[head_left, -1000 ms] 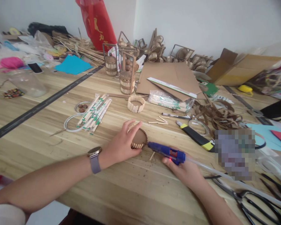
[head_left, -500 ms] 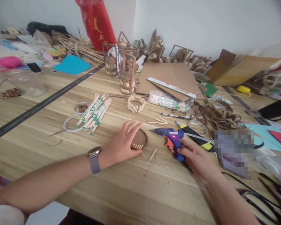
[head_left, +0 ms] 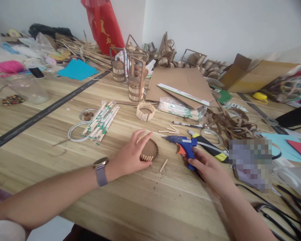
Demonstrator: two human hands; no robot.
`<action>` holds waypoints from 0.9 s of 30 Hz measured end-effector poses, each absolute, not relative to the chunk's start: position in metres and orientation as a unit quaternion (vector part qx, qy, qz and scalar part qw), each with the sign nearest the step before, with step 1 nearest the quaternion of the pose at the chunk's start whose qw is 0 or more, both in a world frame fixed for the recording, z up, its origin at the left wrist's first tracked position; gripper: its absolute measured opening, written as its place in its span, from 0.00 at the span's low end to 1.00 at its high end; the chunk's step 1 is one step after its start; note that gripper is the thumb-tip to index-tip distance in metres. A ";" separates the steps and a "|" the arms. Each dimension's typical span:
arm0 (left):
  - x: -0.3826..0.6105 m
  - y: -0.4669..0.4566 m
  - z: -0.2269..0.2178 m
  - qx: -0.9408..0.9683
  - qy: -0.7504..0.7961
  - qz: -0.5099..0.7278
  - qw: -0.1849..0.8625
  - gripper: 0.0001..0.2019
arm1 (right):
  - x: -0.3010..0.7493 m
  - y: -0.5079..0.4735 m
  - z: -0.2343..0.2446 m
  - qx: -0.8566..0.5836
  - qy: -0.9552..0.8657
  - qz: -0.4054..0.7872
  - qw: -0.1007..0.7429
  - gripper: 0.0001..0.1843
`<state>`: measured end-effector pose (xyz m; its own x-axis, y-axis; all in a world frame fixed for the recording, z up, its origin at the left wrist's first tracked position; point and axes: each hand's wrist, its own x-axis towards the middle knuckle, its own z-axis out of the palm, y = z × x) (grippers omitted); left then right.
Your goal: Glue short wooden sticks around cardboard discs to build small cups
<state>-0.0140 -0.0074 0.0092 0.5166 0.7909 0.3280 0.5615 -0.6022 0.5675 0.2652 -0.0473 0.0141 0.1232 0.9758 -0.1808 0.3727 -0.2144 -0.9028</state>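
Observation:
My left hand [head_left: 132,152], with a watch on its wrist, curls round the left side of a round brown cardboard base [head_left: 150,149]. Short wooden stick pieces stand along the base's near edge, and a corrugated rim shows at its right; the hand hides the left part. In my right hand [head_left: 203,164] is a blue glue gun [head_left: 187,146] with an orange trigger, its nozzle pointing left, a little to the right of the base. One loose stick piece [head_left: 163,165] lies between the base and the gun. Behind stands a ring of upright stick pieces [head_left: 145,114].
Packs of wrapped chopsticks [head_left: 100,122] and tape rolls [head_left: 77,131] lie left. A box cutter [head_left: 210,147], brown strips [head_left: 230,125] and a blurred-out phone [head_left: 251,165] are on the right. Small bucket models [head_left: 136,88] and cardboard [head_left: 178,82] stand farther back. Scissors [head_left: 273,214] lie near right.
The glue gun has shifted very slightly in my right hand, and its red light no longer shows. My left hand stays on the cardboard base.

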 end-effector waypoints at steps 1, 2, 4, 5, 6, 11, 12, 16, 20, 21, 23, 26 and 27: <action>-0.014 -0.007 0.009 0.848 0.397 0.288 0.199 0.48 | 0.266 -0.048 0.012 -0.672 -0.536 0.376 0.345 0.24; -0.014 -0.008 0.009 0.849 0.397 0.289 0.198 0.48 | 0.266 -0.049 0.011 -0.683 -0.564 0.325 0.332 0.25; -0.014 -0.008 0.009 0.850 0.395 0.290 0.196 0.48 | 0.262 -0.052 0.011 -0.687 -0.627 0.187 0.317 0.24; -0.014 -0.008 0.009 0.850 0.394 0.289 0.195 0.48 | 0.258 -0.054 0.013 -0.673 -0.662 0.112 0.310 0.22; -0.014 -0.008 0.009 0.851 0.393 0.289 0.195 0.48 | 0.254 -0.057 0.014 -0.647 -0.700 0.050 0.299 0.20; -0.013 -0.006 0.005 0.853 0.385 0.294 0.194 0.48 | 0.227 -0.067 0.012 -0.427 -0.877 -0.007 0.221 0.18; -0.013 -0.006 0.004 0.854 0.382 0.295 0.193 0.49 | 0.223 -0.069 0.010 -0.406 -0.890 -0.011 0.206 0.18; -0.014 -0.006 0.003 0.859 0.367 0.295 0.200 0.49 | 0.216 -0.073 0.003 -0.409 -0.899 -0.040 0.148 0.20; -0.014 -0.007 0.005 0.861 0.356 0.295 0.209 0.49 | 0.218 -0.072 0.000 -0.419 -0.897 -0.080 0.113 0.20; -0.014 -0.007 0.006 0.862 0.354 0.296 0.210 0.49 | 0.219 -0.071 -0.001 -0.419 -0.896 -0.084 0.122 0.19; -0.014 -0.007 0.007 0.864 0.348 0.296 0.212 0.50 | 0.221 -0.069 0.000 -0.426 -0.889 -0.053 0.159 0.18; -0.014 -0.008 0.008 0.869 0.339 0.288 0.216 0.51 | 0.223 -0.068 0.008 -0.453 -0.859 0.059 0.232 0.12; -0.014 -0.008 0.008 0.871 0.337 0.284 0.217 0.51 | 0.223 -0.068 0.011 -0.463 -0.845 0.096 0.248 0.11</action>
